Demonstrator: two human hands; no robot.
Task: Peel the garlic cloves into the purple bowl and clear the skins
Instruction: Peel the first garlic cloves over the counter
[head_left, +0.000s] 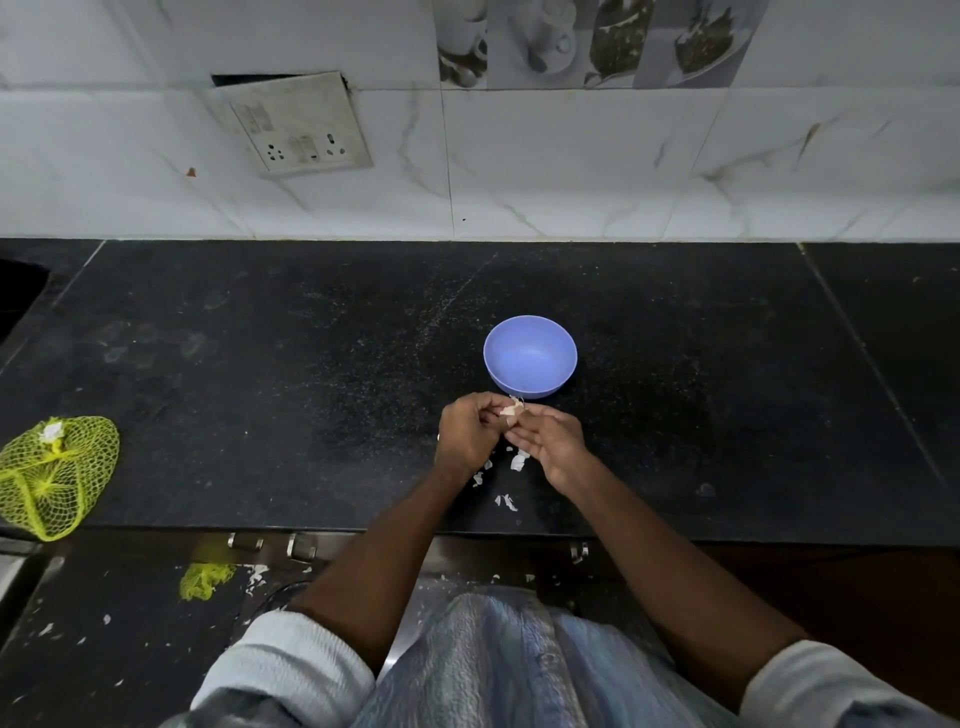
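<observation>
Garlic clove (510, 411) between both hands' fingertips

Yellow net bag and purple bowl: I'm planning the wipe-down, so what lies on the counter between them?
In the head view, only bare black countertop lies between the yellow net bag and the purple bowl.

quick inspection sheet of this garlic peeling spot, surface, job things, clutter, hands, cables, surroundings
surface: black speckled counter, dusty marks on it
job's things: purple bowl looks empty, just beyond the hands; garlic clove held between both hands, partly skinned
clutter: skins scattered on the counter under the hands; yellow net bag at the left edge; more scraps on the floor
hands: left hand and right hand both pinch the clove
cables: nothing seen
surroundings: white tiled wall, loose switch plate hanging askew
</observation>
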